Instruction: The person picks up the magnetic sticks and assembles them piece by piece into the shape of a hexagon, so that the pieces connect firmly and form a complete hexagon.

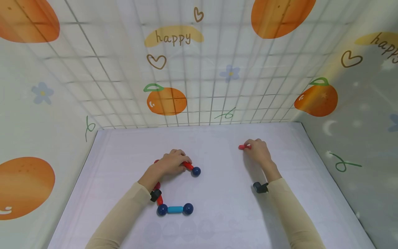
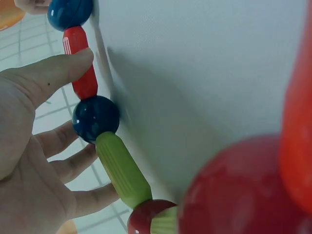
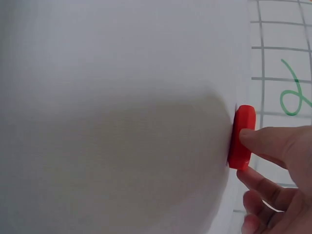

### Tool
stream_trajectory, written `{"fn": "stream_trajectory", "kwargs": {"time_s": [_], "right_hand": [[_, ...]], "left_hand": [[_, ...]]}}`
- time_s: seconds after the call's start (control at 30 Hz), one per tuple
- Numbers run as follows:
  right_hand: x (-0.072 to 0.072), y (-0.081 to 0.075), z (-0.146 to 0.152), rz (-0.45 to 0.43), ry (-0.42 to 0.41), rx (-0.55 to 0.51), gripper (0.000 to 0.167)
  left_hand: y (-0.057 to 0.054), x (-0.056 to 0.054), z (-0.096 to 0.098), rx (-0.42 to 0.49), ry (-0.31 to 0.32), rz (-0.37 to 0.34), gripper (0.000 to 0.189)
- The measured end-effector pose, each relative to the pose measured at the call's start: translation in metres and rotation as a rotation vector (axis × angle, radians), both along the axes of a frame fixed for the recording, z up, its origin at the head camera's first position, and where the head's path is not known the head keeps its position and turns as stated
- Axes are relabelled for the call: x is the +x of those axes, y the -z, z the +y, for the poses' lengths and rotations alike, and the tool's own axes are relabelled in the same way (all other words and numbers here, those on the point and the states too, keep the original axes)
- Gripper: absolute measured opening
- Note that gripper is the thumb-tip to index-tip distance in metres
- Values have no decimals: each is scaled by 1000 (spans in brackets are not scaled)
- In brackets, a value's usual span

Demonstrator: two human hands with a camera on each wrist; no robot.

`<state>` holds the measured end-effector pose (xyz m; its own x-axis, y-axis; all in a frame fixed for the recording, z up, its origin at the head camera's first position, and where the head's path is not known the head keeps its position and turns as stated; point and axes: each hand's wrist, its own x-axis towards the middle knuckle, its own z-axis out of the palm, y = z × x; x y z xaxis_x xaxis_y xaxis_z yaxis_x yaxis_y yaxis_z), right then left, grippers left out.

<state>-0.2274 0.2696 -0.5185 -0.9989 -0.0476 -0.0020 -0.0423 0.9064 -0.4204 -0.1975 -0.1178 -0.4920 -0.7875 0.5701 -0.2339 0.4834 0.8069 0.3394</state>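
My left hand (image 1: pixel 170 162) grips a red rod (image 1: pixel 188 165) in a chain of toy building rods and balls, its thumb lying over the rod in the left wrist view. A dark blue ball (image 1: pixel 196 171) caps the chain's free end. Past the held rod come another blue ball (image 2: pixel 96 118), a green rod (image 2: pixel 122 170) and a large red ball (image 2: pixel 229 190); from above, hand and wrist hide much of this stretch. Off to the right, my right hand (image 1: pixel 259 152) pinches a separate red rod (image 3: pixel 245 117) between thumb and finger, close over the table.
Toward the front, the chain runs through a red rod (image 1: pixel 160 200) to a blue ball (image 1: pixel 162 209), a light blue rod (image 1: pixel 175 209) and another blue ball (image 1: pixel 188 209). A patterned curtain (image 1: pixel 205 100) borders the white table (image 1: pixel 217 193) at the back and sides.
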Motion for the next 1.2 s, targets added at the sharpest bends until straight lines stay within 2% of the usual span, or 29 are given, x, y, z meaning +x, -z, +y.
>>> {"fn": "stream_trajectory", "kwargs": {"time_s": [0.13, 0.23, 0.4, 0.53, 0.73, 0.87, 1.03, 1.2], "right_hand": [[3, -2, -2, -8, 6, 46, 21], [8, -6, -5, 6, -9, 41, 21], [20, -14, -16, -9, -44, -47, 21], [37, -17, -34, -46, -94, -137, 22], [67, -10, -73, -129, -176, -269, 19], [83, -3, -94, -155, -206, -309, 19], [98, 0, -113, -185, -253, -340, 19], [106, 2, -129, -256, -292, -366, 16]], "left_hand": [[-4, 3, 2, 4, 20, 27, 32], [-5, 4, 3, 3, 22, 35, 31], [-4, 4, 4, -2, 20, 31, 33], [-4, 5, 4, 15, 18, 28, 33], [-1, 3, 3, 27, -1, 14, 35], [2, 2, 3, 23, -9, 6, 36], [3, 1, 4, 25, -10, -7, 36], [2, 1, 4, 40, -10, -16, 35]]}}
